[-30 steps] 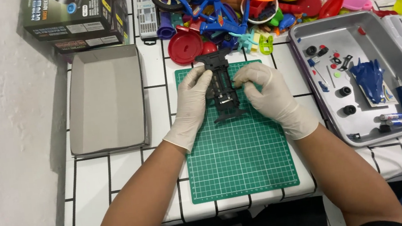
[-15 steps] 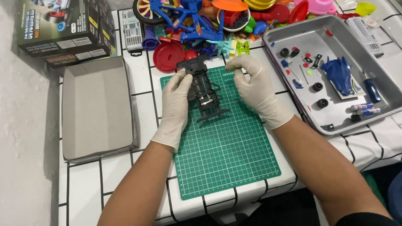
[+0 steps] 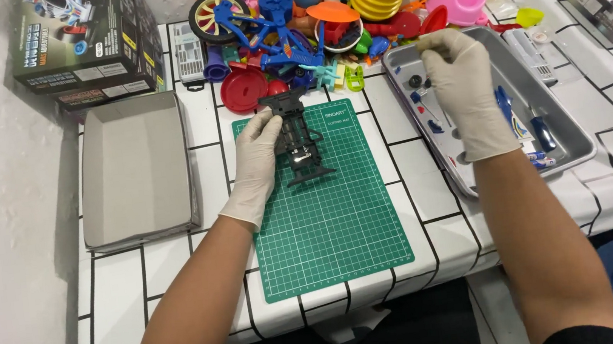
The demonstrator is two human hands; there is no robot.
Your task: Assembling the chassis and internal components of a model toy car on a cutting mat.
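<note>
The black plastic toy-car chassis (image 3: 297, 136) lay at the far end of the green cutting mat (image 3: 326, 215), steadied by the gloved left hand (image 3: 259, 154); right of the mat, the right hand (image 3: 465, 91) pinched among small parts in the metal tray (image 3: 570, 148), where a light, precise grip seemed wise.

The toy car chassis (image 3: 295, 137) lies on the cutting mat (image 3: 327, 223), between the empty tray (image 3: 136, 171) at left and the parts tray (image 3: 568, 129) at right.

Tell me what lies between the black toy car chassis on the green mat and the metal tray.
In the head view, only bare green cutting mat and white tiled tabletop lie between the black chassis and the metal tray.
</note>
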